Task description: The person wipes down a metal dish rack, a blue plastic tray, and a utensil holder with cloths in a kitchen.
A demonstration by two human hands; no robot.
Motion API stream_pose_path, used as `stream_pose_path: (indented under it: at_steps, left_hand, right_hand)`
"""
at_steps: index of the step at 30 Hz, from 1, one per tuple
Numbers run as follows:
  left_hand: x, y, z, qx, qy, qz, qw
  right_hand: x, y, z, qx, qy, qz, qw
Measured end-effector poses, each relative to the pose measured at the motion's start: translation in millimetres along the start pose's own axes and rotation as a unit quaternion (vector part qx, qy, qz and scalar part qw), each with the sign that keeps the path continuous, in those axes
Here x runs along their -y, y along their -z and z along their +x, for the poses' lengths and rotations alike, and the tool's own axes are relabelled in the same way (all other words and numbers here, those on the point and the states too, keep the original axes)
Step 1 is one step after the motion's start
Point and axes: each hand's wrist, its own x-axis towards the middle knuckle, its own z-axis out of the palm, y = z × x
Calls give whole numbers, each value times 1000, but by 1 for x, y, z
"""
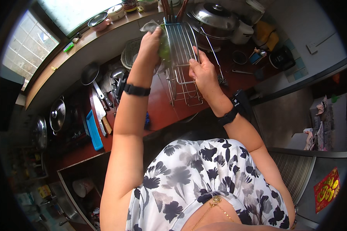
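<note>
A metal wire kitchen rack (181, 43) stands tilted in the view above the red-brown counter, its lower bars near the counter's front edge. My right hand (203, 70) grips its right side, fingers curled around the wire. A light-blue holder (173, 25) with several chopsticks (181, 11) is at its top end. My left hand (149, 43) is at the rack's left side, closed on a blurred green cloth-like thing (164, 50) pressed against or close to the wires. A greyish piece (151, 26) sticks out beyond the fingers; whether it belongs to the green thing, I cannot tell.
Left on the counter (162, 111) lie a cleaver (98, 105), several other knives, a small frying pan (90, 73) and a blue tray (94, 132). A woven basket (130, 53) sits behind my left forearm. A large lidded pot (215, 17) stands back right.
</note>
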Motion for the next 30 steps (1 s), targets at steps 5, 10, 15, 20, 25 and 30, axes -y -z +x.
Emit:
stream_pose_path:
  at_steps: [5, 10, 15, 20, 25, 30]
  left_hand:
    - [-2, 0, 21, -50, -230, 413, 880]
    - [-21, -11, 6, -57, -215, 545, 808]
    - [-23, -12, 7, -61, -194, 528, 824]
    - [-13, -12, 16, -55, -10, 203, 978]
    - [33, 18, 14, 122, 67, -358, 923]
    - [36, 47, -36, 249, -72, -490, 832]
  right_hand:
    - [0, -2, -3, 4, 6, 3, 1000]
    - [-1, 0, -4, -2, 4, 10, 1000]
    - [5, 0, -6, 8, -1, 19, 1000]
    - [5, 5, -9, 8, -4, 23, 1000]
    - [7, 5, -11, 8, -11, 23, 1000]
    - [12, 10, -15, 7, -13, 24, 1000]
